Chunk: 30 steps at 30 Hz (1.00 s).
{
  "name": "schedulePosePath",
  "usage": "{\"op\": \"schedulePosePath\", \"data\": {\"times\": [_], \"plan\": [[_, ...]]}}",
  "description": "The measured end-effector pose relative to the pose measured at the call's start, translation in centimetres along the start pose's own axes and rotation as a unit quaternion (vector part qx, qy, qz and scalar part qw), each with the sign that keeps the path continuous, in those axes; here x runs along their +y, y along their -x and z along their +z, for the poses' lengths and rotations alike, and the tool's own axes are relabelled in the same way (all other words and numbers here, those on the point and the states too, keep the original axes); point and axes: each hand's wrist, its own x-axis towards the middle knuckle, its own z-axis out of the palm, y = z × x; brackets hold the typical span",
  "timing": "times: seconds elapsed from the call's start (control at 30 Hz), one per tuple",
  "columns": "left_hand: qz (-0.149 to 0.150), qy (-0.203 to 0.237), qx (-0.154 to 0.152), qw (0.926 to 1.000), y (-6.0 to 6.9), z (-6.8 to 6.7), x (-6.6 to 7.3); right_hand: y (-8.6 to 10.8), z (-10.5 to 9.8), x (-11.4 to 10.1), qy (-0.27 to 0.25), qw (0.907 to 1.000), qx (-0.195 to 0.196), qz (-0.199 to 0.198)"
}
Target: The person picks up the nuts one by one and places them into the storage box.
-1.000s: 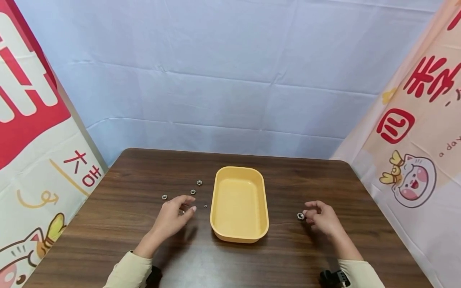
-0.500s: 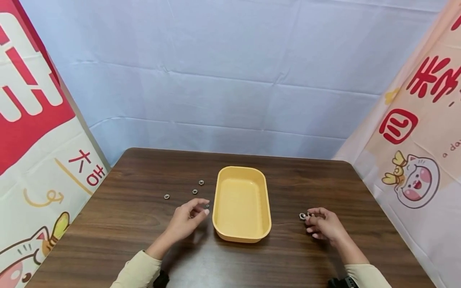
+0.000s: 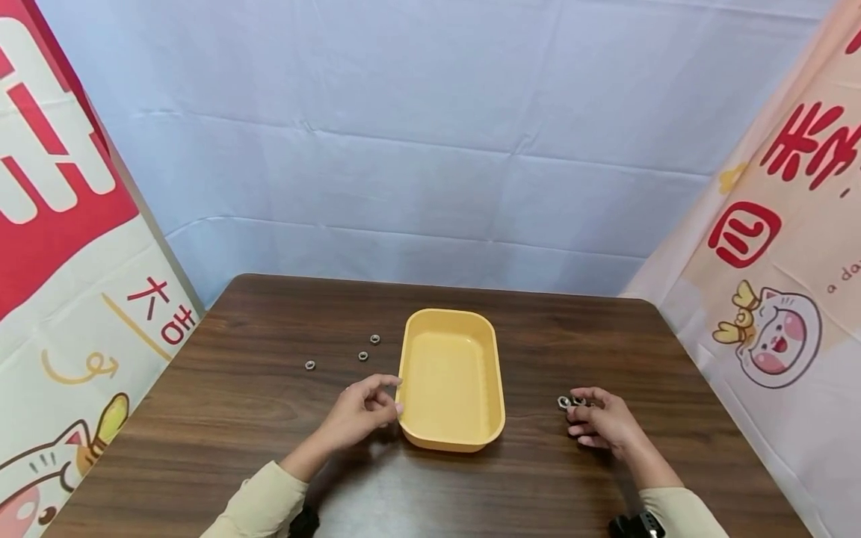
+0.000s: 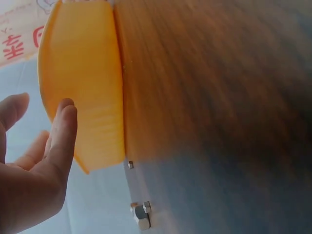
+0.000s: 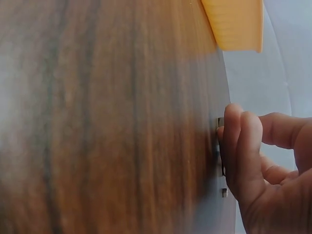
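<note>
My left hand (image 3: 363,407) is at the left rim of a yellow tray (image 3: 406,351), its thumb and index fingertips apart. In the left wrist view its fingers (image 4: 62,126) stand in front of the tray's outer wall; whether they touch it I cannot tell. On the table right of the tray, my right hand (image 3: 605,422) is beside metal hex nuts, fingers loosely bent. One nut (image 3: 563,403) lies just past the fingertips, and another nut (image 3: 580,401) shows between thumb and index finger. The right wrist view shows a small nut (image 5: 224,192) below the fingers, which partly hide others.
Left of the tray lie three more nuts: a far nut (image 3: 374,339), a middle nut (image 3: 363,356) and an outer nut (image 3: 310,365). All stand on a dark wooden table (image 3: 538,329). A pale cloth (image 3: 430,187) hangs behind it.
My left hand has moved right to the tray's rim, and the tiny nut left of the tray is now out of sight. My right hand has shifted slightly, showing more nuts beside its fingers.
</note>
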Motion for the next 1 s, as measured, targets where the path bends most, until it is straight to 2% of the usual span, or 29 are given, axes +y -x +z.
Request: {"op": "schedulePosePath", "data": {"times": [0.13, 0.27, 0.4, 0.73, 1.0], "plan": [[-0.032, 0.064, -0.016, 0.9973, -0.3, 0.0, -0.1, -0.4, 0.3, 0.0, -0.004, 1.0000, -0.004, -0.002], [-0.062, 0.114, -0.033, 0.9910, -0.5, 0.0, -0.2, -0.9, 0.7, 0.2, -0.006, 0.9999, -0.007, -0.005], [-0.081, 0.145, -0.043, 0.9851, -0.7, -0.1, -0.2, -1.5, 1.0, 0.4, 0.004, 0.9999, -0.001, -0.009], [-0.112, 0.142, -0.038, 0.9827, -0.8, 0.1, -0.1, -1.7, 1.5, 0.3, 0.054, 0.9983, 0.020, -0.015], [-0.109, 0.142, -0.040, 0.9830, -1.0, 0.0, 0.0, -2.1, 1.8, 0.2, 0.075, 0.9965, 0.026, -0.025]]}}
